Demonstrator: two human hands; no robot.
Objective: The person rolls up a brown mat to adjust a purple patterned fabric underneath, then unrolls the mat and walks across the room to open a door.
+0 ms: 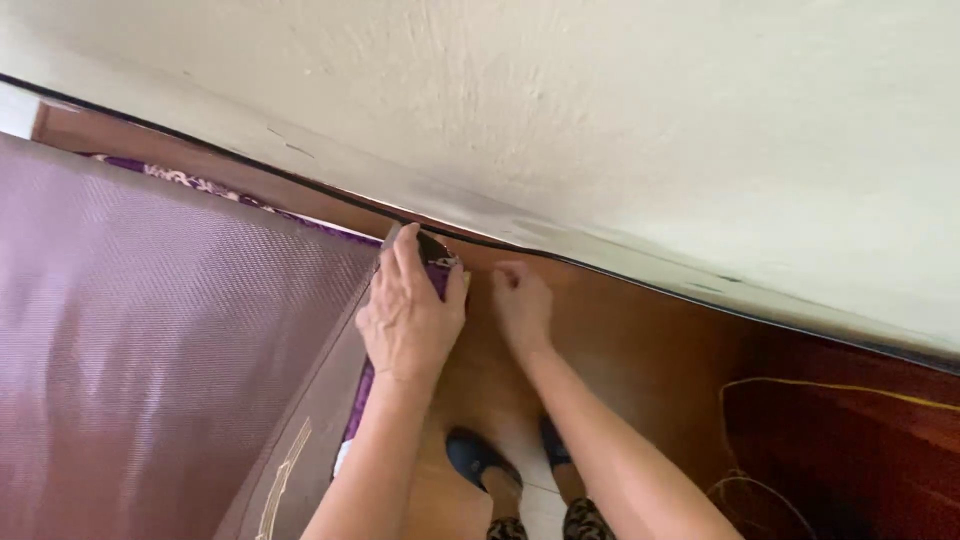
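My left hand (408, 312) lies flat over the corner of a purple patterned sheet (436, 272), gripping it at the end of a mattress (150, 320) covered in shiny purple-brown quilted fabric. My right hand (520, 305) is curled into a loose fist just to the right of that corner, pressing against the brown wooden bed frame (620, 350) near the wall. Whether the right hand's fingers pinch any fabric is hidden.
A cream plaster wall (600, 120) fills the upper part of the view. My feet in dark blue slippers (478, 458) stand on the floor below. A thin yellow cord (830, 390) loops over the dark wood at the right.
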